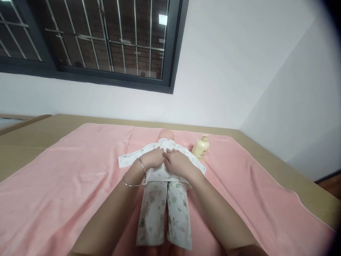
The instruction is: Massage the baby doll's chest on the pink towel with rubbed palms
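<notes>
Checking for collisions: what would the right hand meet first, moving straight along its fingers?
The right hand would probably meet the left hand first; whether they touch now is unclear.

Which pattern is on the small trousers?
The trousers are white with small scattered prints, best in the head view.

Left hand (154,157), right hand (176,161) meeting over printed top (160,175).
Doll's head (166,134) near pink cloth's (87,160) far edge; bottle (201,148) beside sleeve (198,164), toward far right corner.
</notes>
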`<action>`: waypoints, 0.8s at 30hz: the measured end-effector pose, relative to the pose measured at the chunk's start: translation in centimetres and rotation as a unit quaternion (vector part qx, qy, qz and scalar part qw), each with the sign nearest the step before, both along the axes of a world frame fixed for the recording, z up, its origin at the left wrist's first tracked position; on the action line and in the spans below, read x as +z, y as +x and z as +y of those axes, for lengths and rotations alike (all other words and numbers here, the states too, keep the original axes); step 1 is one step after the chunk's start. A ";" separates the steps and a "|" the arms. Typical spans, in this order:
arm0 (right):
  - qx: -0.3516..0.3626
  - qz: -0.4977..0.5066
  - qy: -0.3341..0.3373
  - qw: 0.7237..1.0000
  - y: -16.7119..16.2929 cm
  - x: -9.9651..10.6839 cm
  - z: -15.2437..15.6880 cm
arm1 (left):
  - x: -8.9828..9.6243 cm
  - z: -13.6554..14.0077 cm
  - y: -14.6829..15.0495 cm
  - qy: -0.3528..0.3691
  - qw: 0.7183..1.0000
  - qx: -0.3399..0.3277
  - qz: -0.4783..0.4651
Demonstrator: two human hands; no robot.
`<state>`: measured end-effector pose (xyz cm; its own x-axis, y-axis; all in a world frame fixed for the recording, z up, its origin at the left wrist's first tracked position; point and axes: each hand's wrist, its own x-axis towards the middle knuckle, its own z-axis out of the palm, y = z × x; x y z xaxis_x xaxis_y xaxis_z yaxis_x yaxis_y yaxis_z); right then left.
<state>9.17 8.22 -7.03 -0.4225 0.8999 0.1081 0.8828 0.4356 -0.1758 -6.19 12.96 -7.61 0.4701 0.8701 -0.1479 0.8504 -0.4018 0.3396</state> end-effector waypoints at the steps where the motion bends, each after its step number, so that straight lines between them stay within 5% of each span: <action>1: 0.006 0.011 -0.003 1.000 0.2 0.2 0.0 | 0.1 0.0 0.0 0.009 1.000 -0.002 -0.010; 9: -0.132 0.116 -0.022 0.984 2.7 -4.0 5.6 | -3.2 2.5 1.1 0.079 0.983 0.150 -0.070; 13: -0.159 0.130 -0.034 0.978 2.9 -5.1 6.5 | -3.5 2.7 1.0 0.069 0.980 0.169 -0.074; 24: -0.020 -0.080 -0.082 0.993 -0.1 0.0 -0.1 | 2.0 -2.9 2.2 0.022 0.999 0.020 0.024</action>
